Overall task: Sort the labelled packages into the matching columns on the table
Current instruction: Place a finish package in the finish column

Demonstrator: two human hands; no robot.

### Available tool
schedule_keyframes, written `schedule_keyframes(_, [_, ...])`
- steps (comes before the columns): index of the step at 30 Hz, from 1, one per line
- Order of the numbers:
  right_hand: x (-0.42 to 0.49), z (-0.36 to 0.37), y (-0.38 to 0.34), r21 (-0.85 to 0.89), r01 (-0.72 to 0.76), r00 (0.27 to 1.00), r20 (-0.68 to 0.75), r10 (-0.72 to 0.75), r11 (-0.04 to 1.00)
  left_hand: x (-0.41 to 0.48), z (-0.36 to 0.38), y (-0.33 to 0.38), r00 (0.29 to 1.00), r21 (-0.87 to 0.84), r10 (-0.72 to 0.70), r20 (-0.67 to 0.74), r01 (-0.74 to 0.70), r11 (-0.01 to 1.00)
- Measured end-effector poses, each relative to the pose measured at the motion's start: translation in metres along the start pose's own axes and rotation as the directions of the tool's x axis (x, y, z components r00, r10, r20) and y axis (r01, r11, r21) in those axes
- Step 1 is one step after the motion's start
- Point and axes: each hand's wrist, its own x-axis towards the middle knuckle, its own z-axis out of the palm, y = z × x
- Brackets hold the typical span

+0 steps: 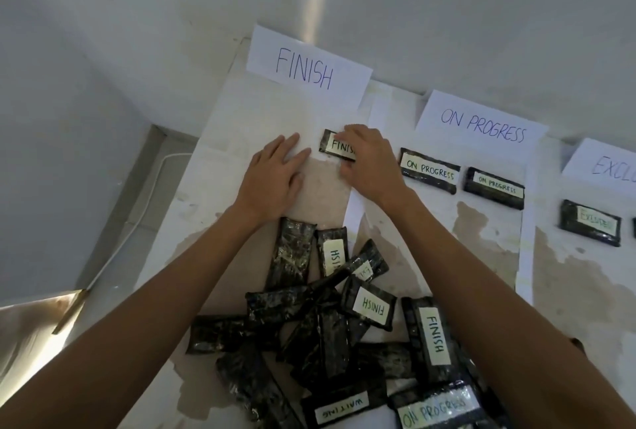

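Note:
A black package labelled FINISH (331, 145) lies flat in the column under the white FINISH sign (306, 67). My right hand (370, 162) rests on its right end, fingers pressing down on it. My left hand (275, 177) lies flat and spread on the table just left of the package, holding nothing. Nearer to me sits a heap of black packages (323, 335), several face down, others showing FINISH, WAITING and ON PROGRESS labels. Two ON PROGRESS packages (428, 169) lie under the ON PROGRESS sign (481, 125).
An EXCLUDED package (590, 227) lies under a partly visible sign (609, 167) at the right edge. White paper strips (525, 239) divide the columns. The table's left edge (165, 208) drops to the floor, where a white cable (137, 218) runs. White walls stand close behind.

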Motion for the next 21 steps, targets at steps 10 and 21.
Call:
schedule_keyframes(10, [-0.066, -0.018, -0.047, 0.101, -0.284, 0.921, 0.306, 0.242, 0.953, -0.047, -0.008, 0.001, 0.996, -0.051, -0.081, 0.024, 0.082, 0.995])
schedule_keyframes(21, [-0.084, -0.020, -0.069, -0.014, -0.360, 0.802, 0.507, 0.317, 0.933, -0.090, -0.026, 0.017, 0.983, -0.235, -0.184, 0.008, 0.181, 0.955])
